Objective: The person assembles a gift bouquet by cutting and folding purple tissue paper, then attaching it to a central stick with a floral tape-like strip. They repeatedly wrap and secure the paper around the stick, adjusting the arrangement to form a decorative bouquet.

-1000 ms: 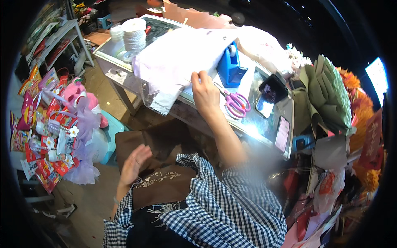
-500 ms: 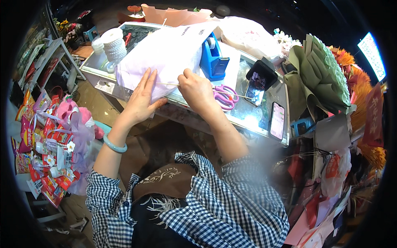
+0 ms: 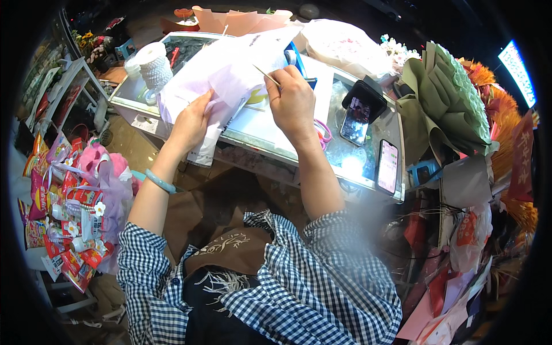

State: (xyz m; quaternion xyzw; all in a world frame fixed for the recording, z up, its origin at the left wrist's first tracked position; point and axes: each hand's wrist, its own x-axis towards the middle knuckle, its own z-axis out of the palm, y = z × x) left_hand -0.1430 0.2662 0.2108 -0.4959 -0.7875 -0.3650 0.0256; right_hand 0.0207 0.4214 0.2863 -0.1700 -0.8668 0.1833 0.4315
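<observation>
My left hand (image 3: 194,122) is closed on the near edge of a sheet of white and lilac wrapping paper (image 3: 201,66), which is folded and creased beside the fingers. The sheet lies over the counter, and one printed corner hangs past the front edge. In my right hand (image 3: 292,102) a thin stick (image 3: 267,75) is pinched, its free end pointing up and left above the paper. Behind that hand a blue tape dispenser (image 3: 300,41) is partly covered by the sheet. Scissors with pink-purple handles (image 3: 325,135) lie mostly hidden by my right wrist.
A spool of white cord (image 3: 155,68) stands at the counter's left. On the right are a phone on a black stand (image 3: 356,118) and a second phone (image 3: 387,167). A green-wrapped bouquet (image 3: 440,100) stands beyond the counter; a snack bouquet (image 3: 75,210) is at left.
My right hand has lifted the stick up off the paper and tilted it. My left hand, flat before, now grips the sheet, which has been folded and shifted over the tape dispenser.
</observation>
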